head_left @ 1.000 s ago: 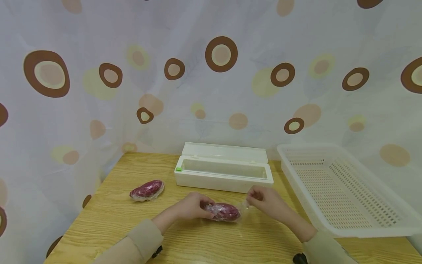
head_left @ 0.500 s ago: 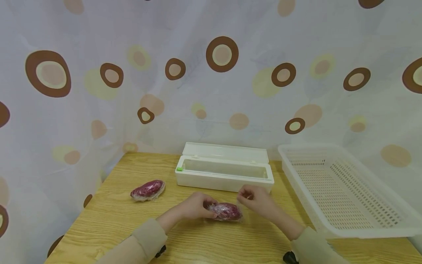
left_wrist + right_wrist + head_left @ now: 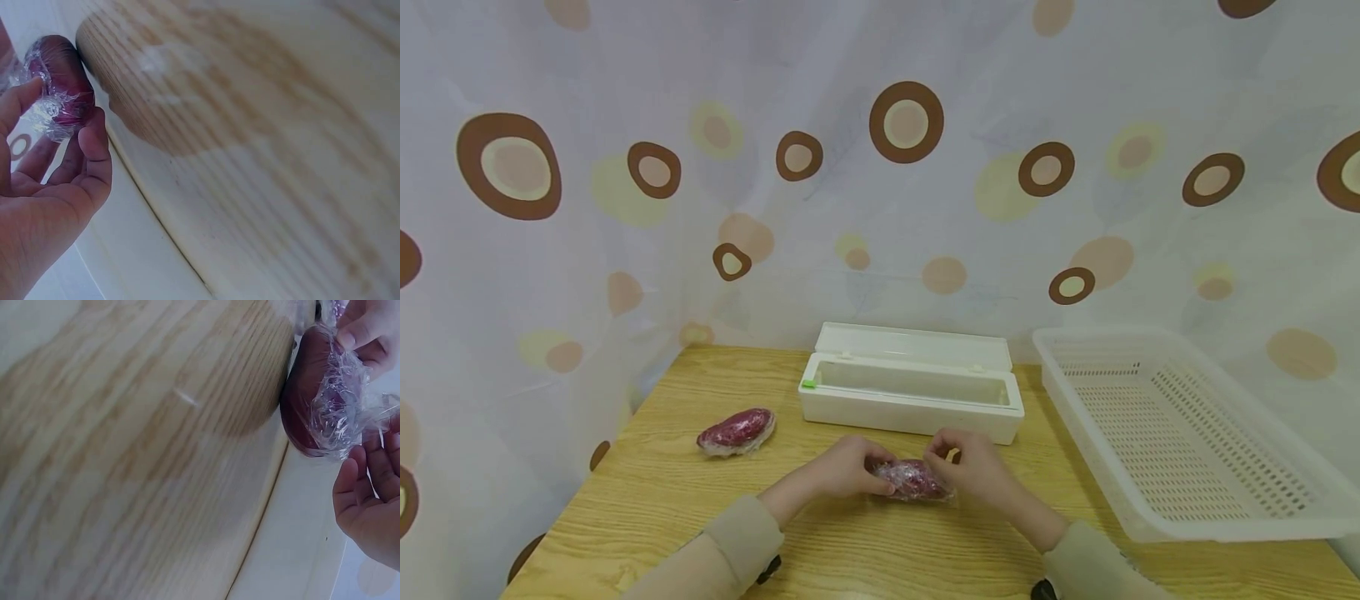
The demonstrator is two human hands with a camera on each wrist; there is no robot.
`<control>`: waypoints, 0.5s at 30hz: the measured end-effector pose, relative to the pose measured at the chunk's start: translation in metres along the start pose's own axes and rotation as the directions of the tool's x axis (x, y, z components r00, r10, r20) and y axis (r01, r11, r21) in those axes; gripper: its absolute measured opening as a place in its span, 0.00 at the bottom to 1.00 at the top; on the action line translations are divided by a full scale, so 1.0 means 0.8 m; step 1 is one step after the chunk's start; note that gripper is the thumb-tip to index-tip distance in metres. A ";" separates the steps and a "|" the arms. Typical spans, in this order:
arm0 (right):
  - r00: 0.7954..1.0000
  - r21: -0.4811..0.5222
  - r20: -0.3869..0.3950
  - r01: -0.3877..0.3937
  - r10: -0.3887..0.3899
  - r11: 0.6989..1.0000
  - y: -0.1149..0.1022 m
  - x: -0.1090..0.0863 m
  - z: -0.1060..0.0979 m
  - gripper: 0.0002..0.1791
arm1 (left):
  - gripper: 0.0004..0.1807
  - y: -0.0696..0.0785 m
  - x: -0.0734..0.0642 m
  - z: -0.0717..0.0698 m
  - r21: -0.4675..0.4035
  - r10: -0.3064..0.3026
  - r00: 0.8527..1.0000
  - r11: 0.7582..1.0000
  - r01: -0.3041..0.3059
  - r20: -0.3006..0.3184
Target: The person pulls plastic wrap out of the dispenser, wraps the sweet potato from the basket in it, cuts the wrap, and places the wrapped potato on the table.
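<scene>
A purple-red sweet potato (image 3: 917, 482) in crinkled cling film lies on the wooden table in front of the white box. My left hand (image 3: 850, 468) grips its left end, thumb on the near side and fingers on the far side. At the other end, my right hand (image 3: 976, 468) pinches the film's loose edge, close over the potato. In the right wrist view, cling film (image 3: 340, 403) bunches over the potato's end and stretches toward the right fingertips. A second wrapped sweet potato (image 3: 737, 432) rests apart at the left.
Behind the hands stands a white cling film dispenser (image 3: 910, 417), lid (image 3: 913, 346) raised, with a green slider (image 3: 808, 384) at its left end. A white plastic basket (image 3: 1120, 483) with perforated sides takes up the right of the table (image 3: 895, 554). A patterned curtain (image 3: 850, 208) hangs behind.
My right hand has moved left with the loose film, from beside the sweet potato to over its right end. My left hand keeps its grip, nearly still.
</scene>
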State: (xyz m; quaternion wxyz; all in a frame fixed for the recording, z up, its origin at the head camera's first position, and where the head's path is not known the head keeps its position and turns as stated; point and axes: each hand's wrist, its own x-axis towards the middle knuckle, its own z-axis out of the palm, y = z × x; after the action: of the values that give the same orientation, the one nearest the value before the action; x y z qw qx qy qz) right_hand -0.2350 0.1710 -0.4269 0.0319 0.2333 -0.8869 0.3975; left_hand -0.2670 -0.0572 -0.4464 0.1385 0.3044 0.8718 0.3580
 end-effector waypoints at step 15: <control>0.996 0.049 0.037 0.075 -0.077 0.996 0.016 -0.007 -0.003 0.06 | 0.19 -0.003 0.001 0.001 0.013 0.021 1.000 1.000 -0.021 -0.007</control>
State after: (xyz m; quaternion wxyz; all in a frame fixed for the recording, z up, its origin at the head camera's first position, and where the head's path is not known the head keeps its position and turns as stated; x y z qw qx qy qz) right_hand -0.2359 0.1823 -0.4356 0.0242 0.2751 -0.8681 0.4124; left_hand -0.2683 -0.0573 -0.4488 0.1296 0.3131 0.8713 0.3549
